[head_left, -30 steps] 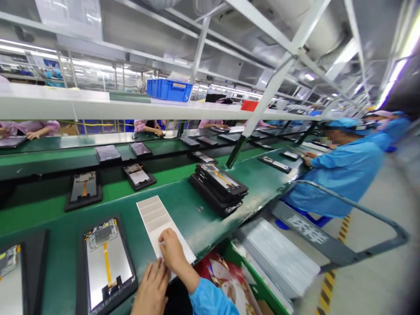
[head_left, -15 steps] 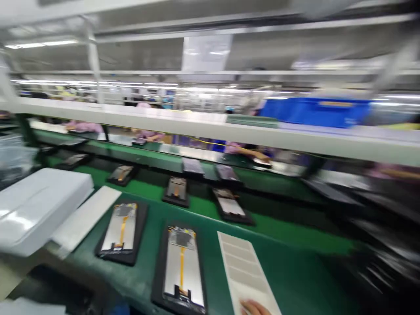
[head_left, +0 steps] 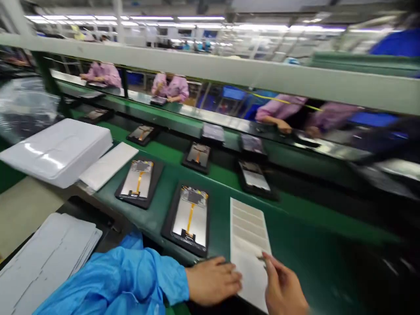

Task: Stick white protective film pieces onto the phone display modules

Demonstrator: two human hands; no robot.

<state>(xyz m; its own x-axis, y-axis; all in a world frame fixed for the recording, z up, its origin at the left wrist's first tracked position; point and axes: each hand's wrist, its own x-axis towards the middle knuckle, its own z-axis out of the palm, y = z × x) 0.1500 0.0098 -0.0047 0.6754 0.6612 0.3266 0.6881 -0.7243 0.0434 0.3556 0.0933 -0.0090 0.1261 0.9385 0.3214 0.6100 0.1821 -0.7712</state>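
Along the top of the view runs a long white shelf beam [head_left: 210,65], and below it stretches a green workbench [head_left: 219,210] with a green conveyor belt [head_left: 164,155] on its far side. At the left, a stack of white plastic trays [head_left: 55,153] stands at the bench, and a pile of white sheets [head_left: 49,262] lies lower down, nearer the person. Two opened tablets with orange ribbon cables rest on black pads on the bench: the nearer tablet [head_left: 191,214] left of the hands, the farther tablet [head_left: 139,179] beyond it to the left. Just right of the nearer tablet lies a white label sheet [head_left: 247,245], its far part bearing a column of greyish labels [head_left: 249,221]. The left hand [head_left: 215,281] is palm down, fingers slightly apart, their tips over the sheet's left edge. The right hand [head_left: 284,284] pinches a small piece [head_left: 260,258] between thumb and forefinger above the sheet, too blurred to identify.
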